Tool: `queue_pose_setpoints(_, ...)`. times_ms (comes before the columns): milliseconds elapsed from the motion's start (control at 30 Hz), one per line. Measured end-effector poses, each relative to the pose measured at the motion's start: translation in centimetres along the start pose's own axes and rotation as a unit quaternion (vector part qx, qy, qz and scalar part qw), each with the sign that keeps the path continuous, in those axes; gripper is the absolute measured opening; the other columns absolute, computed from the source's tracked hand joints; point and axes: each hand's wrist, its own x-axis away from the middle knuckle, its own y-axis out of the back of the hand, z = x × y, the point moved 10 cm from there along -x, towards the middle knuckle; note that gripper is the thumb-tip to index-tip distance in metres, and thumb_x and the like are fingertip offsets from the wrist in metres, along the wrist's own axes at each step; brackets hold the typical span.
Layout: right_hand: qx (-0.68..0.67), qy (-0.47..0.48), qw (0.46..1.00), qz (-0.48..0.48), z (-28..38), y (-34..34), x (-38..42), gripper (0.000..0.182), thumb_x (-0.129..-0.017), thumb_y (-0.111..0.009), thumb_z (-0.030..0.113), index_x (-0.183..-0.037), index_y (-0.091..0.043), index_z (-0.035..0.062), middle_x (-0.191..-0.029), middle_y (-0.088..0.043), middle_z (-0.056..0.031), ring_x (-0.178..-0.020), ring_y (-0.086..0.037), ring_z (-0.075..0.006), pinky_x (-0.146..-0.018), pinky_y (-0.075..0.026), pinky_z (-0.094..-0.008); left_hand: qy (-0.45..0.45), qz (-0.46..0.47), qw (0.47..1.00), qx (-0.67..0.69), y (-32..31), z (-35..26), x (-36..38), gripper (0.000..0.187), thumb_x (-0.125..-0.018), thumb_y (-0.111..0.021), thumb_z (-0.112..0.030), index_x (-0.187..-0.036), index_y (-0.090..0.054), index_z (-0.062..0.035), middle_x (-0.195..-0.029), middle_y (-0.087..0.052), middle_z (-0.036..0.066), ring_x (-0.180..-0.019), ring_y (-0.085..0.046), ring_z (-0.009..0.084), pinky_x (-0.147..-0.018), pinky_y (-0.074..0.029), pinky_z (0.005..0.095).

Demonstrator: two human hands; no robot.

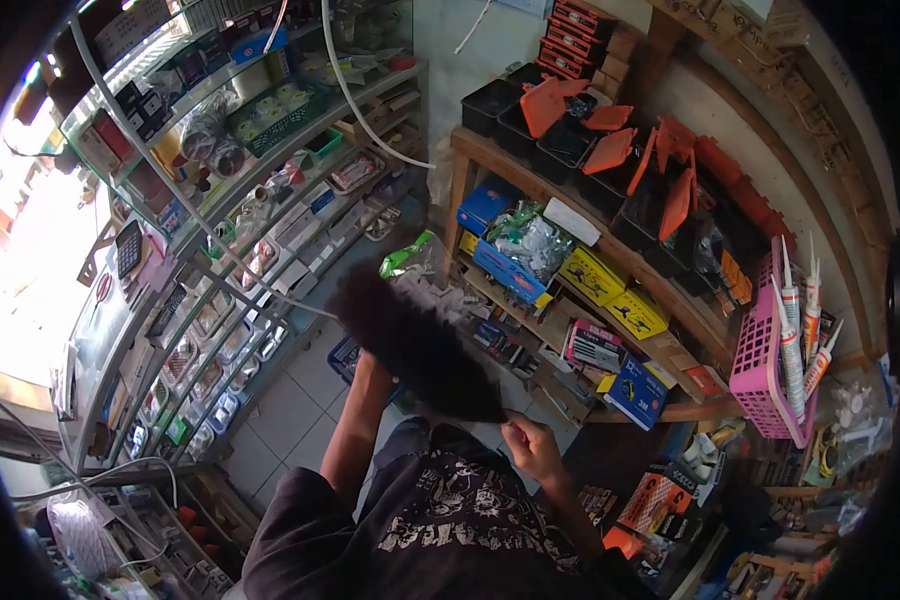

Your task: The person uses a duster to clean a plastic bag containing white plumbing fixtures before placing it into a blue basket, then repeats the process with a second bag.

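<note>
A dark feather duster [415,340] is held out in front of my body, its bushy end up and to the left. My right hand [534,450] is closed around its narrow handle end at the lower right. My left hand [373,368] reaches up behind the feathers; only the wrist area shows and its fingers are hidden by the duster. Past the feather end, a green and clear plastic bag [407,255] sits beside the wooden shelf.
Glass shelves [260,200] with many small packaged goods stand on the left. At the right, a wooden shelf [462,165] carries black bins with orange lids [610,152], yellow boxes [592,275] and a pink basket [760,365] of sealant tubes. A white cable [345,90] hangs across the upper left.
</note>
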Motion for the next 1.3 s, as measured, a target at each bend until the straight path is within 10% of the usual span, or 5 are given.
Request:
queue_pose_setpoints(233, -0.047, -0.054, 0.996, -0.052, -2.4, 1.8, -0.6, 0.022, -0.093, -0.053, 0.023, -0.089, -0.056, 0.0019, -0.057, -0.039, -0.0057, -0.054, -0.038, -0.0082, -0.048, -0.034, -0.0271, 0.339, -0.099, 0.633, 0.689, -2.0, -1.9, 1.1, 0.058, -0.097, -0.027, -0.056, -0.116, -0.054, -0.0089, -0.095, -0.06, 0.005, -0.087, -0.058, 0.0226, -0.079, -0.048, 0.0374)
queue_pose_setpoints(767, -0.07, -0.066, 0.995, -0.012, -3.4, 0.1, -0.3, 0.03, -0.094, -0.053, 0.028, -0.11, -0.06, 0.0035, -0.058, -0.041, -0.0008, -0.053, -0.038, -0.0082, -0.049, -0.034, -0.0272, 0.284, 0.023, 0.682, 0.674, -2.8, -3.6, 1.4, 0.069, -0.094, -0.027, -0.061, -0.13, -0.045, -0.0053, -0.115, -0.058, 0.01, -0.102, -0.057, 0.025, -0.09, -0.047, 0.0362)
queue_pose_setpoints(933, -0.095, -0.078, 0.992, 0.013, -3.2, -0.9, -0.7, 0.028, -0.094, -0.053, 0.027, -0.106, -0.061, 0.0029, -0.059, -0.039, 0.0011, -0.055, -0.036, -0.0063, -0.049, -0.032, -0.0257, 0.025, 0.141, 0.982, 0.121, -2.4, -4.5, 2.1, 0.081, -0.091, -0.014, -0.066, -0.146, -0.02, -0.0066, -0.145, -0.035, 0.013, -0.133, -0.033, 0.0238, -0.111, -0.023, 0.0388)
queue_pose_setpoints(1033, -0.118, -0.078, 0.99, -0.011, -4.6, -0.2, -1.1, 0.027, -0.094, -0.053, 0.027, -0.105, -0.061, 0.0027, -0.062, -0.04, 0.003, -0.057, -0.036, -0.0054, -0.051, -0.031, -0.024, 0.342, 0.02, 0.787, 0.513, -4.2, -1.7, 3.4, 0.067, -0.099, -0.018, -0.052, -0.149, -0.008, -0.0083, -0.15, -0.026, 0.013, -0.14, -0.018, 0.0205, -0.114, -0.008, 0.0422)
queue_pose_setpoints(1300, -0.031, -0.053, 0.991, 0.115, -2.0, 3.6, -3.2, 0.023, -0.092, -0.055, 0.024, -0.091, -0.058, 0.0009, -0.062, -0.04, 0.0043, -0.059, -0.035, -0.0064, -0.052, -0.032, -0.0247, 0.067, 0.415, 0.875, 0.24, -5.0, -0.7, 5.5, 0.052, -0.086, -0.053, 0.002, -0.136, -0.041, -0.0007, -0.114, -0.059, 0.011, -0.096, -0.057, 0.0201, -0.082, -0.049, 0.034)
